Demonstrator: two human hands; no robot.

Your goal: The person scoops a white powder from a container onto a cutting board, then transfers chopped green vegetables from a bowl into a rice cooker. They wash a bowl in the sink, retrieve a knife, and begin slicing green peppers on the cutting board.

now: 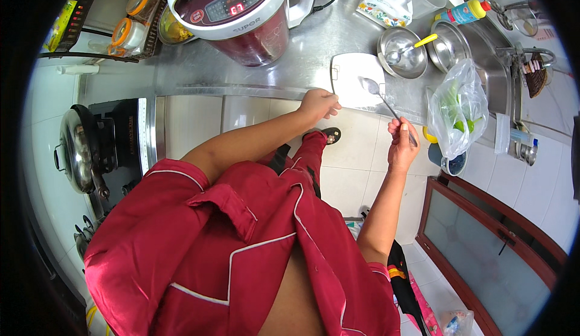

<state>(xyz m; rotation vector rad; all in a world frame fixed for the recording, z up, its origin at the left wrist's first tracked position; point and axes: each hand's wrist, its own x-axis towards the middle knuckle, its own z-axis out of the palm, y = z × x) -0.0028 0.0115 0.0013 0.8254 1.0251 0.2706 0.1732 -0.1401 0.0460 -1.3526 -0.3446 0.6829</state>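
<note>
My right hand grips the dark handle of a metal spoon, whose bowl hangs over a white rectangular plate or board at the counter's front edge. At that board's left corner is my left hand, its fingers loosely curled; whether it pinches anything cannot be told. Behind the board's right side a steel bowl holds a yellow-handled utensil. A second steel bowl sits beside it. Back left on the counter stands a Supor soymilk maker or blender with a lit display.
On the right are a clear plastic bag with green vegetables, a yellow bottle with a red cap and a sink. A tissue pack lies at the back. Jars stand on a left rack, above a lidded pan on a stove.
</note>
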